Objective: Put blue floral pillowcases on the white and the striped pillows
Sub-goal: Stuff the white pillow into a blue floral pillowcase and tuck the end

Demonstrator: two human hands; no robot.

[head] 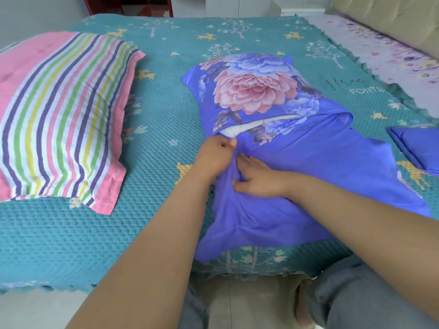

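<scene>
— What can't you make out from here?

— Most of the white pillow (249, 126); the blue floral pillowcase (297, 176) hides all but a sliver at the opening. My left hand (217, 154) bunches cloth, so its fingertips are buried.

— Anything cropped?

— The striped pillow (59, 115) runs off the left edge, and the folded second pillowcase (418, 146) off the right.

My left hand (215, 154) and right hand (257, 178) are bare, no rings or watch showing, both forearms uncovered as far up as the view goes, and below I wear grey trousers (351, 293), possibly denim, above one seemingly bare foot (303, 312).
</scene>
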